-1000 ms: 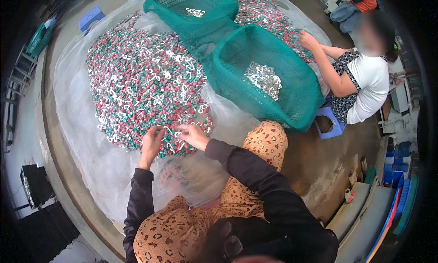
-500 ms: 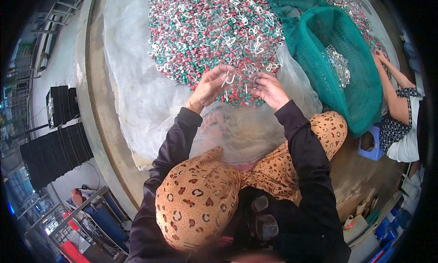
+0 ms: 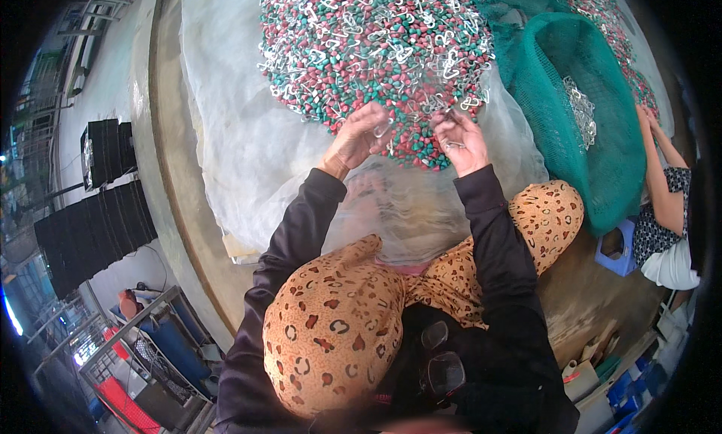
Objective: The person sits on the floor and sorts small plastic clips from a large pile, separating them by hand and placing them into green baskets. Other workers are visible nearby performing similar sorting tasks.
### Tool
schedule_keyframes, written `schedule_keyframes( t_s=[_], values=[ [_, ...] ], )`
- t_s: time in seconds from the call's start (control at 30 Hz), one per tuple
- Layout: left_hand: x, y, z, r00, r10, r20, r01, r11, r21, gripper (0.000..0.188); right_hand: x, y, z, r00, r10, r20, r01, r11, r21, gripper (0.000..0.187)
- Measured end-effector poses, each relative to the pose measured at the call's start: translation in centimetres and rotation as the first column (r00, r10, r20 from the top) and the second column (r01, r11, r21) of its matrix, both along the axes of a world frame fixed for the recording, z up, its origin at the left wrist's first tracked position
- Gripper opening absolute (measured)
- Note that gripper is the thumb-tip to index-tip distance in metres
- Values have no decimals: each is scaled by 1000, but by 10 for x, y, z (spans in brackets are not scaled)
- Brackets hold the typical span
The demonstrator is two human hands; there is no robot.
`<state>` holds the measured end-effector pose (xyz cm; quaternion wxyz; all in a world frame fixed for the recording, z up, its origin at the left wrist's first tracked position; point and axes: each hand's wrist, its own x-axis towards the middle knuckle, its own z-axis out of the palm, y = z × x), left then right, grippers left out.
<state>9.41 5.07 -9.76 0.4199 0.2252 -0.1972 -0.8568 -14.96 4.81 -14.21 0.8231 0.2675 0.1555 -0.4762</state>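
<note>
In front of me a broad pile of small red and green pieces is spread on pale translucent sheeting, with many silvery-white hook-shaped clips strewn over it. My left hand is at the pile's near edge, thumb and fingers pinched on one hook-shaped clip. Level with it and a short way to the right, my right hand has curled fingers, palm partly turned up. A thin whitish clip lies across those fingers. The fingertips blur against the pile behind.
A green mesh bag stands open at the right, with silvery clips inside. Beyond it a co-worker's arms reach toward another red-green heap. A blue plastic stool is beside that person. Along the left runs a low ledge.
My hands have moved slightly apart, the right one farther right, and its fingers have curled with the palm more upturned. The whole view has shifted a little, moving the pile right.
</note>
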Motion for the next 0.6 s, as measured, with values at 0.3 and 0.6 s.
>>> schedule_keyframes(
  t_s=[0.3,0.6],
  values=[
    [-43,-5,-37,-5,474,881,641,678,-361,18,-19,1,52,939,-7,-343,5,1000,-6,12],
    [-6,-16,31,719,-65,692,264,946,-185,27,-14,-1,4,-686,-362,-631,-660,675,331,27]
  ],
)
